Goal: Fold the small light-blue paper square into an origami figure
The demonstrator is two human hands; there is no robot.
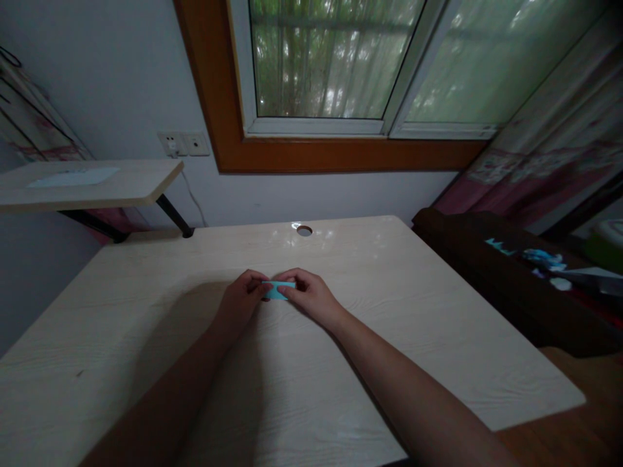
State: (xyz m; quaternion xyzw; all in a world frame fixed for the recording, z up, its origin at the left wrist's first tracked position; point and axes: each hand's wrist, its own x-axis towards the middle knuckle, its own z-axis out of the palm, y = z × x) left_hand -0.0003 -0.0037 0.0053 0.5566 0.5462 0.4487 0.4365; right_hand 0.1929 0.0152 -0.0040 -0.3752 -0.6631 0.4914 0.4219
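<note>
A small light-blue rectangle, which looks like folded paper (276, 292), is held just above the pale desk (311, 363). My left hand (242, 295) pinches its left end between thumb and fingers. On the other end, my right hand (310, 293) has its thumb pressed across the front face, with the fingers curled behind. Both hands are closed, and the fingertips behind the paper are hidden. Whether the paper touches the desktop I cannot tell.
A raised shelf (92, 185) on black legs stands at the back left with a pale sheet on it. Near the desk's back edge is a round cable hole (304, 231). To the right, a dark brown piece of furniture (467, 279) carries blue scraps.
</note>
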